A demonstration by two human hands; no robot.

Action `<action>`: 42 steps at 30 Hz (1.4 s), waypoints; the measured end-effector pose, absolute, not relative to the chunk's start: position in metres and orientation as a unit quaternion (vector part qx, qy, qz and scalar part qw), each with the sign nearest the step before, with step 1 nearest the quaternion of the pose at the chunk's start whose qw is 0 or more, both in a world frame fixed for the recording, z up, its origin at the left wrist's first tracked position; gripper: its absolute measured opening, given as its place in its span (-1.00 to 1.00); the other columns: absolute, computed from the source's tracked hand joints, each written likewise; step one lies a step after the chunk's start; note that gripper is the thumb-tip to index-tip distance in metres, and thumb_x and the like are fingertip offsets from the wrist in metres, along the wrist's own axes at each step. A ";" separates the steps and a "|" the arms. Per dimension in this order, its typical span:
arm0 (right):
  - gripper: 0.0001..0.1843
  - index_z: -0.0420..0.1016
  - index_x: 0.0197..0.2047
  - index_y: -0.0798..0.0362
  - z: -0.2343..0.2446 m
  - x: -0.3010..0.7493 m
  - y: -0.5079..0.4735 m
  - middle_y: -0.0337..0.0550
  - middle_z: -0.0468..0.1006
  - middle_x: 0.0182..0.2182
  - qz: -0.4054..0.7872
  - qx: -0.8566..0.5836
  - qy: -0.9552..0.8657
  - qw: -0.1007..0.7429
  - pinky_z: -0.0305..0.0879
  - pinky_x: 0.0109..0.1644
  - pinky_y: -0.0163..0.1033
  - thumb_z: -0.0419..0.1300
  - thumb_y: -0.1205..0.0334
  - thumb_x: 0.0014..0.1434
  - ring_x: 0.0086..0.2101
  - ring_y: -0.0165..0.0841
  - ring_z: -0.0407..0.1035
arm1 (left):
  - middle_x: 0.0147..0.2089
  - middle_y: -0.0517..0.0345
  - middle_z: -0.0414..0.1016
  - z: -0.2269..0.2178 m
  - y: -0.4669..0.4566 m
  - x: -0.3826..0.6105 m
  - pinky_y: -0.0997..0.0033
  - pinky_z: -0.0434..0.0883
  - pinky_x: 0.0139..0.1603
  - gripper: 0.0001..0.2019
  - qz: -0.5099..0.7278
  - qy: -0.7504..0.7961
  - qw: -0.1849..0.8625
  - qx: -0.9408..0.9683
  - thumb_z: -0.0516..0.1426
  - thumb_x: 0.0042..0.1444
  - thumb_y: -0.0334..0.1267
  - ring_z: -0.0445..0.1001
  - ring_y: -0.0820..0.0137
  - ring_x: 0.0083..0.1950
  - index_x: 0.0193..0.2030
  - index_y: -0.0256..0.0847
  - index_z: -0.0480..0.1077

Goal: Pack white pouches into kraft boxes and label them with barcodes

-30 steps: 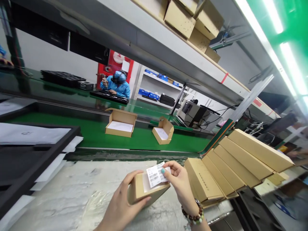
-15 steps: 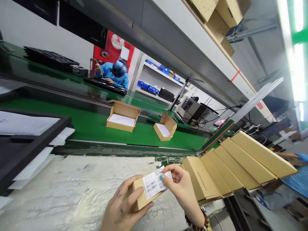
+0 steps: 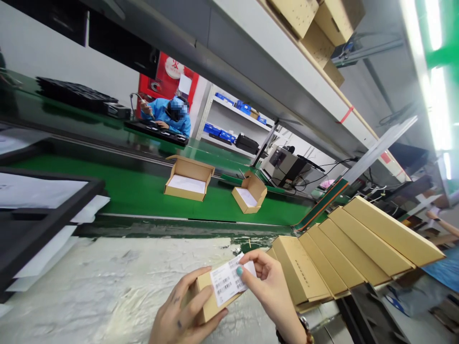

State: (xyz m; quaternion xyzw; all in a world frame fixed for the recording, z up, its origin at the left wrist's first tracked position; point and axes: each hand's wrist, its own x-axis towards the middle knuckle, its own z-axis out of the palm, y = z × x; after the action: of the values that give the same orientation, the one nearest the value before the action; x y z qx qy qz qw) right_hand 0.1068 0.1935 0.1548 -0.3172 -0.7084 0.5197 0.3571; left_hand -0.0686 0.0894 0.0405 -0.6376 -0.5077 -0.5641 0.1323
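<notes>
My left hand [image 3: 182, 313] grips a small closed cardboard box [image 3: 207, 298] low in the view, fingers wrapped around its near side. My right hand [image 3: 270, 286] pinches a white barcode label [image 3: 227, 282] by its right edge and holds it against the box's end face. The label covers most of that face. A row of several closed cardboard boxes [image 3: 344, 251] leans like fallen dominoes just right of my right hand.
A green conveyor belt [image 3: 143, 196] runs behind the plastic-covered bench [image 3: 107, 286], carrying two open cardboard boxes [image 3: 188, 177] [image 3: 250, 192]. A black tray with white sheets [image 3: 43, 210] is at the left. A person in blue [image 3: 168, 117] works across the belt. A printer [image 3: 287, 167] stands behind.
The box and label have stayed in my hands and sunk slightly lower in view. The two open boxes on the belt have drifted a little to the right.
</notes>
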 end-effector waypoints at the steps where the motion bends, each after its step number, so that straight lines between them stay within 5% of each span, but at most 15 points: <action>1: -0.59 0.49 -0.22 0.10 0.155 0.107 0.193 -0.12 0.56 -0.38 0.521 -0.317 -0.708 0.356 0.33 -0.37 -0.36 0.44 -0.07 0.16 -0.42 -0.37 0.38 | 0.24 -0.08 0.30 0.038 0.090 -0.069 0.40 0.65 -0.07 -0.68 -0.561 -0.511 0.131 -0.638 0.25 0.28 -0.26 0.54 0.29 0.11 0.11 -0.10 0.29; 21: -0.64 0.50 -0.23 0.08 0.156 0.106 0.191 -0.11 0.56 -0.38 0.492 -0.320 -0.725 0.360 0.32 -0.38 -0.33 0.40 -0.05 0.18 -0.43 -0.35 0.36 | 0.23 0.01 0.37 0.038 0.091 -0.069 0.35 0.66 -0.04 -0.68 -0.555 -0.543 0.109 -0.621 0.20 0.32 -0.10 0.60 0.25 0.07 0.19 0.10 0.37; 29: -0.60 0.59 -0.24 0.09 0.152 0.112 0.196 -0.07 0.60 -0.38 0.501 -0.312 -0.709 0.386 0.39 -0.36 -0.30 0.40 -0.12 0.19 -0.39 -0.28 0.46 | 0.23 -0.01 0.31 0.043 0.089 -0.073 0.41 0.66 -0.09 -0.71 -0.544 -0.532 0.141 -0.633 0.24 0.28 -0.17 0.57 0.30 0.03 0.13 0.00 0.42; 32: -0.51 0.62 -0.07 0.11 0.146 0.129 0.216 -0.04 0.64 -0.32 0.479 -0.345 -0.657 0.469 0.42 -0.35 -0.30 0.46 -0.11 0.12 -0.35 -0.25 0.51 | 0.23 -0.02 0.31 0.043 0.089 -0.072 0.38 0.66 -0.06 -0.72 -0.550 -0.529 0.137 -0.632 0.23 0.29 -0.20 0.56 0.29 0.04 0.13 -0.01 0.42; 35: -0.28 0.45 0.23 0.04 0.141 0.151 0.234 -0.10 0.64 -0.18 0.409 -0.358 -0.558 0.627 0.45 -0.22 -0.33 0.51 -0.05 0.09 -0.25 -0.30 0.52 | 0.22 0.00 0.35 0.045 0.090 -0.070 0.35 0.66 -0.08 -0.74 -0.554 -0.529 0.142 -0.627 0.22 0.30 -0.20 0.58 0.29 0.02 0.12 0.01 0.42; 37: -0.35 0.51 0.10 0.02 0.135 0.156 0.231 -0.14 0.65 -0.21 0.379 -0.345 -0.499 0.699 0.47 -0.22 -0.31 0.56 -0.03 0.02 -0.26 -0.29 0.54 | 0.20 0.01 0.38 0.046 0.090 -0.070 0.36 0.67 -0.10 -0.75 -0.559 -0.534 0.135 -0.620 0.19 0.33 -0.17 0.60 0.30 -0.01 0.12 0.03 0.41; 40: -0.67 0.50 -0.27 -0.05 0.111 0.137 0.198 -0.17 0.65 -0.41 0.393 -0.304 -0.569 0.656 0.51 -0.21 -0.17 0.40 -0.11 0.23 -0.36 -0.21 0.56 | 0.17 0.01 0.44 0.046 0.090 -0.073 0.39 0.67 -0.13 -0.75 -0.563 -0.526 0.135 -0.623 0.20 0.32 -0.12 0.62 0.29 -0.02 0.11 0.04 0.43; 42: -0.52 0.55 -0.17 -0.11 0.090 0.110 0.169 -0.10 0.70 -0.31 0.365 -0.244 -0.689 0.576 0.39 0.17 0.10 0.00 -0.27 0.44 -0.18 -0.10 0.60 | 0.15 0.00 0.48 0.043 0.090 -0.074 0.36 0.67 -0.11 -0.70 -0.571 -0.511 0.140 -0.627 0.24 0.26 -0.13 0.63 0.24 -0.01 0.12 0.02 0.41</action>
State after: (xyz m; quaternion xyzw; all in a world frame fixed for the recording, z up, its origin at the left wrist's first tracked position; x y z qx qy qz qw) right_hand 0.1098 0.1693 0.0904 -0.2445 -0.6891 0.3655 0.5760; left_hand -0.0738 0.0904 0.0428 -0.6272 -0.5108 -0.5710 0.1402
